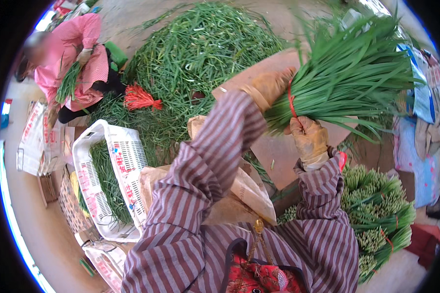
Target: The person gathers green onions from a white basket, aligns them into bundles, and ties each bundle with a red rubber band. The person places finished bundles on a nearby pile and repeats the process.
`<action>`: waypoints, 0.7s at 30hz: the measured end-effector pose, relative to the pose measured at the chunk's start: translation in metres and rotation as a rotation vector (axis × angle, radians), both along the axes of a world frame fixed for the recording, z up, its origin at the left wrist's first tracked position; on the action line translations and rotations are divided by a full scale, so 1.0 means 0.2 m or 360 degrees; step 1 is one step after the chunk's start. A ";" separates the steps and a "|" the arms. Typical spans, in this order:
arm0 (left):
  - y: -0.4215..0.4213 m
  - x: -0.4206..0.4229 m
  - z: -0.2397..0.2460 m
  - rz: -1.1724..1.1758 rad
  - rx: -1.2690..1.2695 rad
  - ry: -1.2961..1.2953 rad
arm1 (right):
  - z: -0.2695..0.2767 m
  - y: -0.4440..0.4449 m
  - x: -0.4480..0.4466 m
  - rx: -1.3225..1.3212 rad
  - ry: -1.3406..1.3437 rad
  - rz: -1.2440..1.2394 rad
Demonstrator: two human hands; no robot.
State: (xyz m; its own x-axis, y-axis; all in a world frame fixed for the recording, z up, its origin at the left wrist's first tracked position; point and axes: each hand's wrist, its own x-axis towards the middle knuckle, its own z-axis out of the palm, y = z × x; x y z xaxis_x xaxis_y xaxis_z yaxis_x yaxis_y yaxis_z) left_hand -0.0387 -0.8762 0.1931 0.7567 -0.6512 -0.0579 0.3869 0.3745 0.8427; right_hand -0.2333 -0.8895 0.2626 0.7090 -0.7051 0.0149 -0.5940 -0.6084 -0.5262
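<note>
A large bundle of green Chinese chives [348, 80] lies tilted at the upper right, leaf tips spread to the right, with a red tie [292, 99] around it near the cut ends. My left hand [271, 87], in a soiled tan glove, grips the bundle from the left; its fingers are partly hidden behind the leaves. The gloved fingers of my right hand [310, 139] pinch the red tie at the bundle's lower side. Below the bundle is a flat brown board [275, 159]. Several tied chive bundles [374, 205] are stacked at the lower right, beside my right sleeve.
Loose greens [205, 47] form a big heap beyond my arms, with red ties [141, 98] bunched at its edge. A white plastic crate [126, 161] holding greens stands left. A co-worker in pink [73, 62] holds chives at the upper left. Brown paper [238, 205] lies before me.
</note>
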 end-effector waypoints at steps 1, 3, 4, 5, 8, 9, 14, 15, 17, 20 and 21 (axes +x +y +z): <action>0.00 0.02 -0.03 -0.0084 0.0183 -0.0051 | -0.01 0.00 -0.02 0.0264 -0.0080 -0.0099; 0.05 0.06 -0.09 -0.0316 0.0582 -0.0187 | -0.06 0.00 -0.04 0.0736 -0.0287 -0.0279; 0.09 0.08 -0.13 -0.0424 0.0745 -0.0233 | -0.11 0.00 -0.03 0.1045 -0.0559 -0.0257; 0.14 0.09 -0.15 -0.0510 0.0852 -0.0252 | -0.15 0.00 -0.04 0.1200 -0.0662 -0.0331; 0.29 0.12 -0.12 -0.0500 0.0652 0.0179 | -0.25 -0.02 -0.06 0.1278 -0.0508 -0.0544; 0.33 0.14 -0.08 -0.0462 0.0615 0.0018 | -0.27 -0.03 -0.06 0.0935 -0.0334 -0.0558; 0.27 0.04 0.22 0.0278 0.0475 -0.1140 | -0.27 -0.05 -0.04 0.0061 -0.1165 0.0125; 0.25 0.00 0.26 -0.0268 0.0935 -0.1584 | -0.28 -0.05 -0.03 0.0493 -0.1336 0.0001; 0.25 -0.11 0.30 -0.1377 0.1860 -0.2140 | -0.29 -0.05 -0.02 0.1586 -0.1391 -0.0388; 0.32 -0.18 0.32 -0.1245 0.1553 -0.2341 | -0.33 -0.06 0.00 0.1667 -0.1530 -0.0472; 0.33 -0.19 0.32 -0.1137 0.1571 -0.2397 | -0.34 -0.06 -0.01 0.1635 -0.1524 -0.0534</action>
